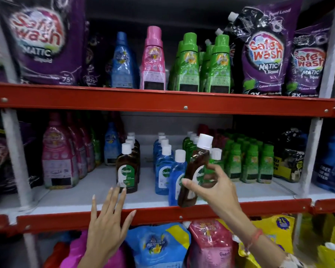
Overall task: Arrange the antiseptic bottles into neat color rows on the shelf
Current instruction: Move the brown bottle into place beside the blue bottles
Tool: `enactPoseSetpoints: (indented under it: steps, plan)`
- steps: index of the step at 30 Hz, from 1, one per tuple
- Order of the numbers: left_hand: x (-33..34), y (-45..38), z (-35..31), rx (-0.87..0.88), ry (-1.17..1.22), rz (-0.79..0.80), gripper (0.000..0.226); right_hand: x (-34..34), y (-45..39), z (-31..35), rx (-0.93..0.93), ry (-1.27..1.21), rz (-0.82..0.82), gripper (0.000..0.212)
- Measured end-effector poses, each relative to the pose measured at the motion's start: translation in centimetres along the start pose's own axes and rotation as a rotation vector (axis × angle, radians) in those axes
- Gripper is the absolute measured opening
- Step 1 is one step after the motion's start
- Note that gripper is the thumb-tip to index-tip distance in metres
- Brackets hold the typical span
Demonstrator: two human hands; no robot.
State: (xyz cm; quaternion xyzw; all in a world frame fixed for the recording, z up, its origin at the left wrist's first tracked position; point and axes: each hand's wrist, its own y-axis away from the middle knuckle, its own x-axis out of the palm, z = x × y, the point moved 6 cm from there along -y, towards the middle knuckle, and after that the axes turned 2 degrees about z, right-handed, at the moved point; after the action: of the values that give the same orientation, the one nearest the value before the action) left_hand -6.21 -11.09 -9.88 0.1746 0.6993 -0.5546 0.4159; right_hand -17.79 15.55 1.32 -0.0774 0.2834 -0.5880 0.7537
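Observation:
On the middle shelf [81, 192] stand three rows of white-capped antiseptic bottles running front to back: a brown row [127, 171], a blue row [162, 171] and a green row [190, 144] partly hidden. My right hand [219, 190] is shut on a brown bottle [196, 171], held tilted just above the shelf's front edge. It covers much of a blue bottle [175, 180] at the front. My left hand [108, 219] is open with fingers spread, its fingertips near the base of the front brown bottle.
Pink [58, 157] and blue [111, 146] softener bottles stand left of the rows, small green ones [249, 161] to the right. The red shelf rail [162, 215] runs below. Purple detergent pouches [263, 51] and coloured bottles fill the shelf above; refill pouches [157, 246] lie below.

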Motion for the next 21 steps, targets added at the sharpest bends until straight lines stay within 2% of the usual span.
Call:
enactPoseSetpoints:
  steps: [5,10,21]
  plan:
    - [-0.7,0.7,4.8,-0.099,-0.020,0.037,0.075,7.0,0.4,3.3,-0.075,-0.035,0.092,0.070]
    - [-0.8,0.8,5.6,-0.074,-0.022,0.063,0.070,13.4,-0.6,3.4,-0.012,-0.030,0.093,0.083]
    - [-0.5,0.7,6.0,-0.032,0.021,0.047,0.065,19.5,-2.2,2.1,0.073,0.121,0.092,0.090]
